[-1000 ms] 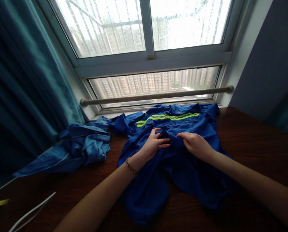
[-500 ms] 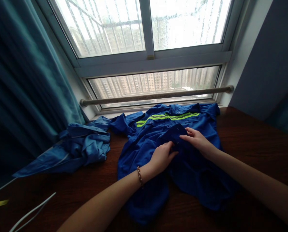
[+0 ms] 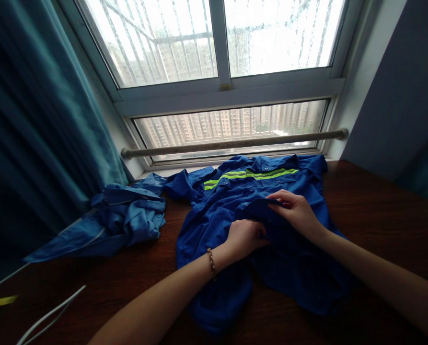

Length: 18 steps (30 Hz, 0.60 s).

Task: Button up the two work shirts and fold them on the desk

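A blue work jacket [image 3: 210,225] with a yellow-green reflective stripe and a row of buttons lies spread on the dark wooden surface. Its front edge is lifted in a fold near the middle. My right hand [image 3: 295,211] pinches the upper edge of that fold between thumb and fingers. Lower and to the left, my left hand [image 3: 245,237], with a beaded bracelet at its wrist, is closed on the same front, its fingertips partly hidden in the dark cloth. Whether a button lies between those fingertips cannot be seen.
A crumpled lighter-blue garment [image 3: 131,215] lies to the left, beside the teal curtain [image 3: 37,105]. White cords [image 3: 52,314] and a yellow strip [image 3: 0,302] are at the lower left. Behind the jacket, a metal rail [image 3: 235,143] crosses the window.
The lifted fold has tipped lower, and its dark inner face shows less. My left hand has moved slightly down and right; my right hand has turned inward over the edge.
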### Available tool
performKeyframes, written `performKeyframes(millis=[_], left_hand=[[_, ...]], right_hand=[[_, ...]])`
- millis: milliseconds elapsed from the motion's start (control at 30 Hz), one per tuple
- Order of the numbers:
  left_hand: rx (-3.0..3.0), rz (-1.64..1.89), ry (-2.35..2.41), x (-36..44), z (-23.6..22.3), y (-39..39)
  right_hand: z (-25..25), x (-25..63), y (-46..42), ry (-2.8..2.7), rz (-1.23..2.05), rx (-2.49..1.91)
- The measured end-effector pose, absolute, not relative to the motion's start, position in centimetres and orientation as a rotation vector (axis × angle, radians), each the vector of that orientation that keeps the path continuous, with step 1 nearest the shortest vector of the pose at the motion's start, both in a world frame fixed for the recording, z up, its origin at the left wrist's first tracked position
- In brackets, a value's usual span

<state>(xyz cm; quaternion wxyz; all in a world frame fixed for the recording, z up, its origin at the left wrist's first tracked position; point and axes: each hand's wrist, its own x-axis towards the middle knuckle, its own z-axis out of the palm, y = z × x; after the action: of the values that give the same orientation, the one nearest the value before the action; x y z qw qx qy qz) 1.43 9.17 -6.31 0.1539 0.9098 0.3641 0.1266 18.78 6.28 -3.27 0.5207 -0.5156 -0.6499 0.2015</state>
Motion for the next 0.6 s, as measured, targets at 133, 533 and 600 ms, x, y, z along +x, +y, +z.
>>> performKeyframes(millis=[133, 533, 600], left_hand=[[2.542, 0.43, 1.042, 1.3, -5.3, 9.3], [1.567, 0.602, 0.834, 0.1, 0.4, 8.6], [1.486, 0.609, 0.845, 0.2, 0.9, 8.3]], right_hand=[[-2.8, 18.1, 5.3, -1.853, 0.313, -1.157], [-1.5, 17.2, 4.4, -1.646, 0.707, -1.196], [-1.5, 17.2, 4.4, -1.505, 0.943, -1.191]])
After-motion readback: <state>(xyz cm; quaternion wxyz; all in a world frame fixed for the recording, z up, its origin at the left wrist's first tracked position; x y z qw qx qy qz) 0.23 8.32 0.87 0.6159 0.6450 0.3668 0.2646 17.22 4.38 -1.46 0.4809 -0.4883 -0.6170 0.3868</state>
